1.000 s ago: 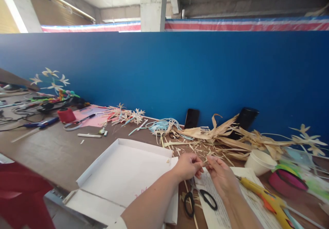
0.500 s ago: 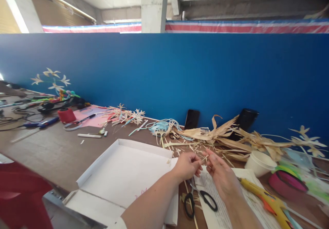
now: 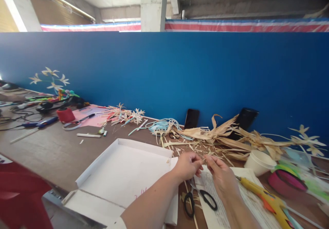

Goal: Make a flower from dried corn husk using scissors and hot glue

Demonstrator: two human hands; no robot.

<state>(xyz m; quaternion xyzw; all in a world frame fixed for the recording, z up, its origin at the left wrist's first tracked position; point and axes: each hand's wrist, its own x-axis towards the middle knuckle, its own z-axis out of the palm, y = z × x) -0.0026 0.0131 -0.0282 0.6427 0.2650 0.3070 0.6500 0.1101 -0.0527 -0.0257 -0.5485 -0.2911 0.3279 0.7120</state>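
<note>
My left hand (image 3: 189,167) is closed in a pinch above the right edge of an open white cardboard box (image 3: 115,174). Opposite it, my right hand (image 3: 220,176) pinches too, fingertips nearly meeting the left ones. Between them shows a tiny pale piece, probably a thin strip of dried husk (image 3: 204,160); fingers cover most of it. Black-handled scissors (image 3: 214,205) lie below, between my forearms, partly over a printed sheet (image 3: 218,210). Dried husk leaves (image 3: 196,133) and scraps are heaped just beyond my hands.
At right are a yellow glue gun (image 3: 267,200), a white cup (image 3: 259,164) and a pink ring-shaped item (image 3: 286,184). A phone (image 3: 192,118) leans on the blue partition (image 3: 164,74). Husk flowers (image 3: 137,116) lie mid-table. Another person's hand (image 3: 11,97) shows far left.
My right hand's fingers, more stretched out before, have closed into a pinch beside the left fingertips. The left hand has barely moved. The other person's hand at far left has shifted slightly.
</note>
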